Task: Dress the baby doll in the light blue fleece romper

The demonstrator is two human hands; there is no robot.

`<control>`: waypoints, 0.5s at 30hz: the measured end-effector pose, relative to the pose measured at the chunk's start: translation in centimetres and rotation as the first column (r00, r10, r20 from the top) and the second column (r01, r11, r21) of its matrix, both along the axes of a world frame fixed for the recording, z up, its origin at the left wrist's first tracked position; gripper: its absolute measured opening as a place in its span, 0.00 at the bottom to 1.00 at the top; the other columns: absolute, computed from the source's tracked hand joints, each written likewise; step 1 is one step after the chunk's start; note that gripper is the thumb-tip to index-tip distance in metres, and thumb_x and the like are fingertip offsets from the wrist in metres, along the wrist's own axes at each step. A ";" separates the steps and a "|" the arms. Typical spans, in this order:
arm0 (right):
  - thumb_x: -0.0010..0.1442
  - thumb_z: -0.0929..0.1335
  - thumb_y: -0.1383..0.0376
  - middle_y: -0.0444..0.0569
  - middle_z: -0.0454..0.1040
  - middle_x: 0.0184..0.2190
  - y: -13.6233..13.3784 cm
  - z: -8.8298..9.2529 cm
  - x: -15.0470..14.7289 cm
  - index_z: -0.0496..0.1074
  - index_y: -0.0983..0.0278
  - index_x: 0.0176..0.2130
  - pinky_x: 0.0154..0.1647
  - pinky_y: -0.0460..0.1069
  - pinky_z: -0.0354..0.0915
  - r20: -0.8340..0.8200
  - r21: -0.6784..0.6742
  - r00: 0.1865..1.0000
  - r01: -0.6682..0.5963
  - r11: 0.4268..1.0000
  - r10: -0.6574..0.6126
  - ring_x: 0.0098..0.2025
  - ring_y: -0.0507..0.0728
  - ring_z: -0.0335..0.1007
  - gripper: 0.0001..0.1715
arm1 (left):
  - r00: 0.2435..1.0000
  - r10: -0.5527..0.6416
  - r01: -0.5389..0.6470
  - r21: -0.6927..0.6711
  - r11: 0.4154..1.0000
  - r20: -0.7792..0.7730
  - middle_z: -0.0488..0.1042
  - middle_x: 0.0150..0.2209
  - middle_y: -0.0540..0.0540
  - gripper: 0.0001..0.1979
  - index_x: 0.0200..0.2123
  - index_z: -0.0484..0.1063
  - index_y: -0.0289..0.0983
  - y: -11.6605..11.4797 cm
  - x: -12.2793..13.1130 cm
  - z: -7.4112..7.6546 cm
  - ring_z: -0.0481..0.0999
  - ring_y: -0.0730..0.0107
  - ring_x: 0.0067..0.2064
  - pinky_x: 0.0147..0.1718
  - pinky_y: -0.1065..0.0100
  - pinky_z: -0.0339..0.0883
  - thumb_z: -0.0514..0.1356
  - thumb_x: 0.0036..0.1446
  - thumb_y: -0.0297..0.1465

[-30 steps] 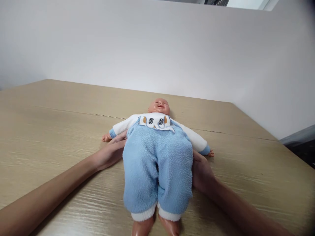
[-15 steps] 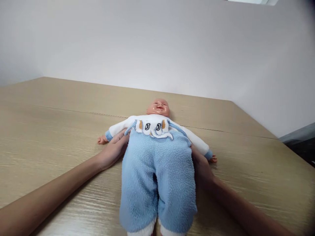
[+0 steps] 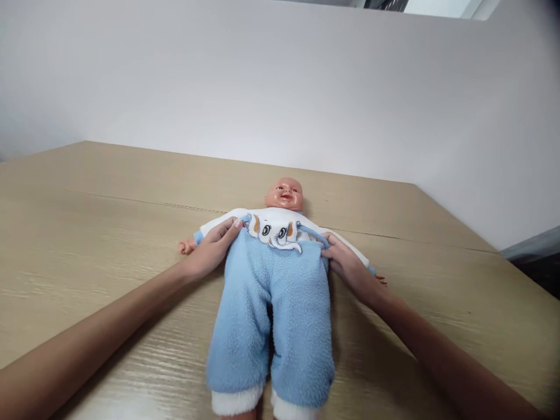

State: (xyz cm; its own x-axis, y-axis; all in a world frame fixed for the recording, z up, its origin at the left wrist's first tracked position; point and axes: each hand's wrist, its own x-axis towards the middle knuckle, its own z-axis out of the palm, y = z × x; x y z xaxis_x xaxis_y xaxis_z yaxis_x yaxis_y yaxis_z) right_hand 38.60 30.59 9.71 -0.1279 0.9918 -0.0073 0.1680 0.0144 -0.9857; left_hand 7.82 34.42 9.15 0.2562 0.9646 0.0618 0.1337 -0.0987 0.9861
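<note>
A baby doll (image 3: 285, 192) lies on its back on the table, head at the far end and arms spread to both sides. It wears a white top and fuzzy light blue overalls (image 3: 247, 303) with white cuffs and an elephant face on the bib. My left hand (image 3: 214, 246) is closed on the upper left edge of the overalls, thumb by the strap. On the other side my right hand (image 3: 347, 262) pinches the overalls' upper right edge near the blue strap (image 3: 314, 233). Some fingertips of both hands are hidden by cloth.
The wooden table (image 3: 109, 216) has a seam across it behind the doll's shoulders. A pale wall (image 3: 262, 87) rises behind the far edge. Something dark (image 3: 538, 262) shows beyond the right edge.
Both hands have come up from the overalls' sides to their top edges and now grip the cloth. The overalls look narrower, and the doll's legs show more below the cuffs.
</note>
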 end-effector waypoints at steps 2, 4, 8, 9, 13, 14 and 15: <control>0.58 0.70 0.57 0.45 0.74 0.35 -0.3 -0.9 0.4 0.71 0.56 0.35 0.49 0.55 0.66 0.102 0.008 0.995 -0.015 1.000 0.014 0.43 0.63 0.69 0.07 | 0.995 0.009 -0.007 0.020 1.000 -0.098 0.79 0.42 0.46 0.29 0.43 0.77 0.41 -0.2 -0.3 -0.7 0.76 0.54 0.48 0.50 0.59 0.72 0.59 0.66 0.62; 0.63 0.70 0.52 0.46 0.76 0.37 -0.9 -1.8 0.7 0.72 0.57 0.37 0.51 0.56 0.66 0.183 0.037 0.983 -0.019 0.999 0.012 0.45 0.64 0.70 0.12 | 0.991 -0.032 0.038 0.045 0.998 -0.129 0.81 0.49 0.44 0.29 0.45 0.79 0.43 -0.4 -0.9 -1.1 0.75 0.48 0.58 0.62 0.56 0.69 0.61 0.65 0.62; 0.68 0.71 0.46 0.48 0.81 0.50 -2.0 -3.0 -0.1 0.78 0.57 0.46 0.64 0.58 0.65 0.094 0.020 0.995 0.042 0.999 -0.044 0.57 0.67 0.72 0.19 | 0.998 -0.061 0.062 -0.043 0.997 0.025 0.81 0.61 0.44 0.29 0.54 0.82 0.45 -1.0 -0.8 -1.4 0.68 0.43 0.71 0.73 0.52 0.58 0.66 0.62 0.59; 0.68 0.71 0.46 0.47 0.81 0.54 -2.1 -3.1 -0.5 0.79 0.55 0.50 0.67 0.58 0.64 -0.009 -0.024 0.997 0.075 0.997 -0.075 0.62 0.67 0.71 0.20 | 0.994 -0.039 0.048 -0.095 0.994 0.098 0.81 0.60 0.43 0.29 0.54 0.82 0.44 -1.2 -0.5 -1.5 0.70 0.42 0.70 0.72 0.52 0.61 0.67 0.62 0.59; 0.65 0.74 0.47 0.45 0.82 0.60 -2.0 -3.3 -2.4 0.78 0.52 0.58 0.71 0.61 0.66 -0.380 -0.194 0.901 0.146 0.970 -0.211 0.67 0.67 0.72 0.26 | 0.929 0.109 -0.023 -0.238 0.971 0.354 0.84 0.56 0.42 0.31 0.52 0.83 0.41 -1.9 1.2 -1.8 0.79 0.48 0.60 0.64 0.56 0.71 0.71 0.57 0.58; 0.66 0.74 0.47 0.46 0.83 0.59 -2.0 -3.3 -2.6 0.78 0.52 0.59 0.71 0.62 0.67 -0.396 -0.198 0.890 0.156 0.968 -0.225 0.67 0.67 0.73 0.26 | 0.918 0.130 -0.040 -0.238 0.970 0.374 0.84 0.55 0.43 0.31 0.52 0.83 0.41 -1.9 1.5 -1.8 0.80 0.50 0.57 0.61 0.58 0.73 0.72 0.56 0.58; 0.66 0.74 0.46 0.46 0.83 0.59 -1.9 -3.2 -2.7 0.79 0.52 0.59 0.71 0.62 0.68 -0.384 -0.190 0.895 0.166 0.968 -0.229 0.66 0.67 0.74 0.26 | 0.915 0.143 -0.056 -0.230 0.972 0.379 0.84 0.52 0.44 0.31 0.51 0.82 0.41 -1.9 1.6 -1.9 0.81 0.52 0.55 0.58 0.60 0.74 0.72 0.55 0.59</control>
State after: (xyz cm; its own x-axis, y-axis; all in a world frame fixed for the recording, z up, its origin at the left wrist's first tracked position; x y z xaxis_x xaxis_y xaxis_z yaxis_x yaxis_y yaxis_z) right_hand 35.90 28.70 6.48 0.0469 0.9882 -0.1460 -0.2565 -0.1293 -0.9579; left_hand 9.41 32.56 7.25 0.1551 0.9854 -0.0695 -0.2672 0.1096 0.9574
